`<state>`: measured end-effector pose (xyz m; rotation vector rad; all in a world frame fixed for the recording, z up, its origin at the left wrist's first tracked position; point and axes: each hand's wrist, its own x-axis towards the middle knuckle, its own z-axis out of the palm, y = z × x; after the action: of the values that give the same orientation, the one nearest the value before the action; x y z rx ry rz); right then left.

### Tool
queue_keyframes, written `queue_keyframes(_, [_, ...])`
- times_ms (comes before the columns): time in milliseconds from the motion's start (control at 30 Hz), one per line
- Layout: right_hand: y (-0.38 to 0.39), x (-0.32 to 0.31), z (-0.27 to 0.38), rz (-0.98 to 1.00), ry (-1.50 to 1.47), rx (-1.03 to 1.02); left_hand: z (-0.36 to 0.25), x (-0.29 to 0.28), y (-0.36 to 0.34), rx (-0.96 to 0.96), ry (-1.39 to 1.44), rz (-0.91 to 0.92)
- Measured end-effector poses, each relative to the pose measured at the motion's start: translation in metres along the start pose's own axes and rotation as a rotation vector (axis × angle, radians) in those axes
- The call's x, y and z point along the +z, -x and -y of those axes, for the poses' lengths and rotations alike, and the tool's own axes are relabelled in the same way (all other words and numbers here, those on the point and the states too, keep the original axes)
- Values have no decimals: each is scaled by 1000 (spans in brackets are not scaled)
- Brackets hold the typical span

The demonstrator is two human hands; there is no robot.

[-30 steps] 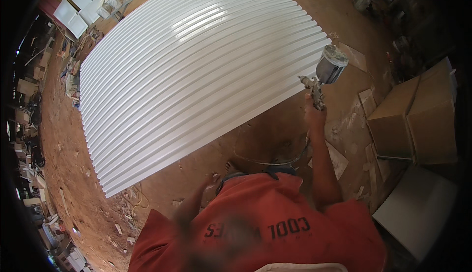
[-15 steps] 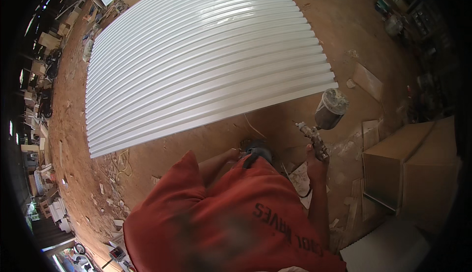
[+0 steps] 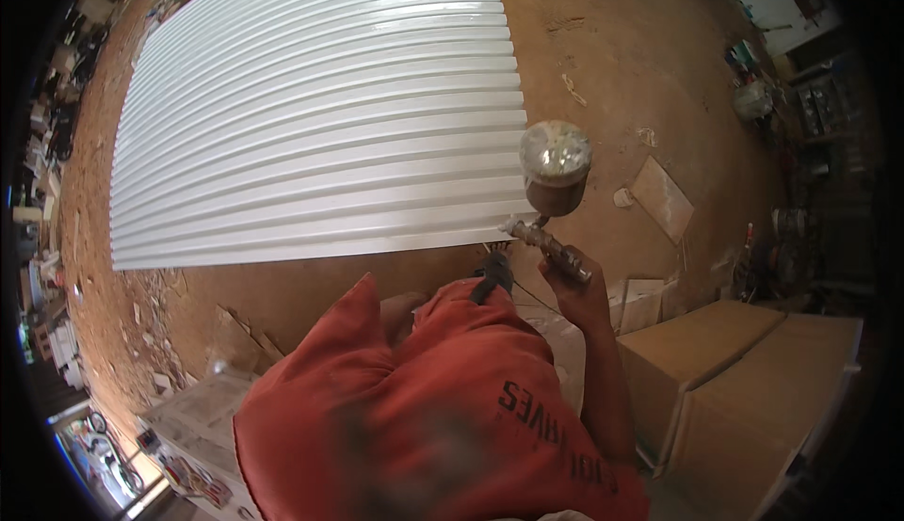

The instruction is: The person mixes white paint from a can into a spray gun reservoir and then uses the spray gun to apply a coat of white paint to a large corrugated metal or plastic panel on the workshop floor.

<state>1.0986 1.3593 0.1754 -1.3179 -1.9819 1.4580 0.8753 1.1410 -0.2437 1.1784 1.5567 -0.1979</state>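
My right hand [image 3: 576, 297] is wrapped round the grip of a metal spray gun [image 3: 544, 241]. A paint-smeared cup [image 3: 556, 171] with a domed lid sits on top of the gun. The gun's nozzle is beside the near right corner of a large white ribbed panel [image 3: 320, 135], overlapping its edge in the picture; I cannot tell whether they touch. Wet-looking shine shows at the panel's far right part. Of my left arm [image 3: 403, 310] only a short piece appears beside the red shirt; the shirt hides my left hand.
Large brown boxes [image 3: 706, 361] stand close on my right. A flat board [image 3: 662, 198] lies on the brown dirt floor [image 3: 603, 79] beyond them. Clutter lines the left side, and a pale box-like piece [image 3: 202, 408] stands behind at lower left. A foot shows near the panel's edge.
My view has turned, so the panel sits farther left. The spray gun in my right hand has come to the panel's near right corner. My left hand has gone out of sight behind the shirt.
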Motion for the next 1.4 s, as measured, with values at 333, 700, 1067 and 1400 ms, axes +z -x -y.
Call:
queue_keyframes(333, [-150, -112, -42, 107, -98, -116, -161, 15, -33, -228, 289, 9])
queue_keyframes(700, [-276, -239, -77, 680, 71, -289, -367, -22, -165, -246, 497, -110])
queue_keyframes(1067, [-494, -299, -43, 524, -262, -324, -511, -330, -145, -60, 1327, -370])
queue_keyframes(1400, [-741, -328, -3, 511, -313, -295, -593, -722, -177, 569, 1303, -524])
